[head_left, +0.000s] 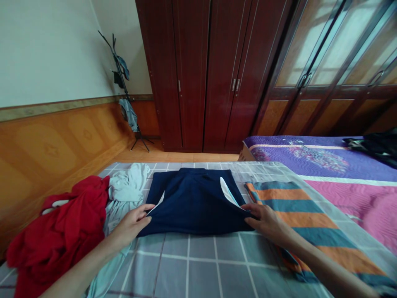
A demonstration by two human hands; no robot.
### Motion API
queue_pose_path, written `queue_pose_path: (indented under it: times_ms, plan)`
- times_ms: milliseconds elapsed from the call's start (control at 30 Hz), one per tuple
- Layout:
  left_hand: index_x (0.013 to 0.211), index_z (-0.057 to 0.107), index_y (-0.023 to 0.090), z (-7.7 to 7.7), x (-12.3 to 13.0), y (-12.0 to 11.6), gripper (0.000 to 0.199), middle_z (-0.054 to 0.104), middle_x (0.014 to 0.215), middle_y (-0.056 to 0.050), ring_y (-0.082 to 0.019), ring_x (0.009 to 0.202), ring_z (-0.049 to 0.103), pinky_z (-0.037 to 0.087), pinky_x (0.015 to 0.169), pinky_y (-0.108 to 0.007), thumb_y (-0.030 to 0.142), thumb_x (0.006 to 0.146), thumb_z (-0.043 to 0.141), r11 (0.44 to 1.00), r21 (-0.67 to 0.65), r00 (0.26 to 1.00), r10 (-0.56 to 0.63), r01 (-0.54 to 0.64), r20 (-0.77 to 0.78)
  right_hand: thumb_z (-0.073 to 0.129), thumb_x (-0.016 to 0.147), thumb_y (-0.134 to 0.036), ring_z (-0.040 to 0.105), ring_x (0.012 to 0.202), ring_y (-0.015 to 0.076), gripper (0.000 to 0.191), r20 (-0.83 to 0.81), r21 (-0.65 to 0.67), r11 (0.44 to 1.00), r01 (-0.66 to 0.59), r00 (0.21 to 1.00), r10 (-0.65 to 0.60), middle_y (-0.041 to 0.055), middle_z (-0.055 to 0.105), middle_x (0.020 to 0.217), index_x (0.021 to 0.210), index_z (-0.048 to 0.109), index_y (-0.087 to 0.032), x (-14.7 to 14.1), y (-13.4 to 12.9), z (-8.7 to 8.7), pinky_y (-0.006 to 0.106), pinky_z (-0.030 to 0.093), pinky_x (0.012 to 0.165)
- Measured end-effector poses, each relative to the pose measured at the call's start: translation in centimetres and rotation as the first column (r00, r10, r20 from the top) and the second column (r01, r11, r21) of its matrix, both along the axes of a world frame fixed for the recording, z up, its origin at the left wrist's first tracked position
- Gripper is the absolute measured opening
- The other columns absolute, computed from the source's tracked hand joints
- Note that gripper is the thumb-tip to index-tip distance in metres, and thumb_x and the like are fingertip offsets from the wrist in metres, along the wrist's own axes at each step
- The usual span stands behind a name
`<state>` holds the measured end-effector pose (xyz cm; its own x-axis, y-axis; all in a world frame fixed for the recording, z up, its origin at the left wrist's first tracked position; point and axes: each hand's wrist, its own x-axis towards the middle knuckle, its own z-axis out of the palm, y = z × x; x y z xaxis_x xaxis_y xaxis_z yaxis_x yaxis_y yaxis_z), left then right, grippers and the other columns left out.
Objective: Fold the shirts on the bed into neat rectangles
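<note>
Dark navy trousers (192, 203), folded into a wide shape, lie in front of me with white showing at two slits, one on each side. My left hand (136, 221) pinches the left edge of the fabric between thumb and fingers. At the opposite edge, my right hand (263, 219) grips the cloth the same way. Beside my right forearm is a striped orange and teal cloth (304, 211), laid flat. Left of the trousers sit a crumpled pale garment (128, 186) and a red garment (71, 223) in a heap.
Everything lies on a grey checked bedsheet (198, 269). A second bed with a purple and pink cover (310, 155) adjoins on the right, bearing a dark garment (378, 145). Behind stand a dark red wardrobe (192, 74) and a coat rack (124, 87) with items hanging.
</note>
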<state>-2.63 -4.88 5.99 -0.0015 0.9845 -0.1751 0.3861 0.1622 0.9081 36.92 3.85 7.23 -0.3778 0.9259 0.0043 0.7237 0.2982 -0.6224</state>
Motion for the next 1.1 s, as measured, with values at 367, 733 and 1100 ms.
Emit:
queue_pose_path:
  times_ms: [367, 733, 1100]
  plan:
    - [0.133, 0.049, 0.024, 1.3, -0.4, -5.7, 0.048, 0.064, 0.114, -0.008, -0.023, 0.102, 0.062, 0.047, 0.091, -0.034, 0.035, 0.087, 0.045, 0.974, 0.162, 0.743, -0.009, 0.158, -0.670, 0.053, 0.081, -0.032, 0.067, 0.087, 0.0232, 0.031, 0.162, 0.268, 0.955, -0.129, 0.983, 0.087, 0.0078, 0.070, 0.095, 0.107, 0.066, -0.021, 0.1, -5.4, 0.2, 0.036, 0.054, 0.076]
    - [0.105, 0.064, 0.014, -2.0, 2.3, 8.2, 0.033, 0.066, 0.099, -0.011, -0.024, 0.096, 0.060, 0.042, 0.087, -0.032, 0.030, 0.089, 0.041, 0.968, 0.249, 0.789, 0.164, -0.015, -0.592, 0.046, 0.091, -0.044, 0.032, 0.135, 0.0329, 0.058, 0.440, 0.338, 0.920, -0.199, 0.898, 0.033, 0.0212, 0.037, 0.144, 0.135, 0.046, -0.007, -8.9, 0.8, -4.5, 0.051, 0.028, 0.108]
    - [0.070, 0.062, 0.018, -3.0, 1.8, 8.3, 0.030, 0.059, 0.061, 0.001, -0.016, 0.061, 0.056, 0.037, 0.058, -0.024, 0.043, 0.081, 0.049, 0.987, 0.160, 0.859, 0.094, -0.015, -0.502, 0.041, 0.091, -0.051, 0.030, 0.136, 0.0308, 0.062, 0.442, 0.388, 0.895, -0.220, 0.896, 0.029, 0.0177, 0.036, 0.145, 0.137, 0.045, -0.010, -8.1, 1.7, -6.5, 0.049, 0.026, 0.110]
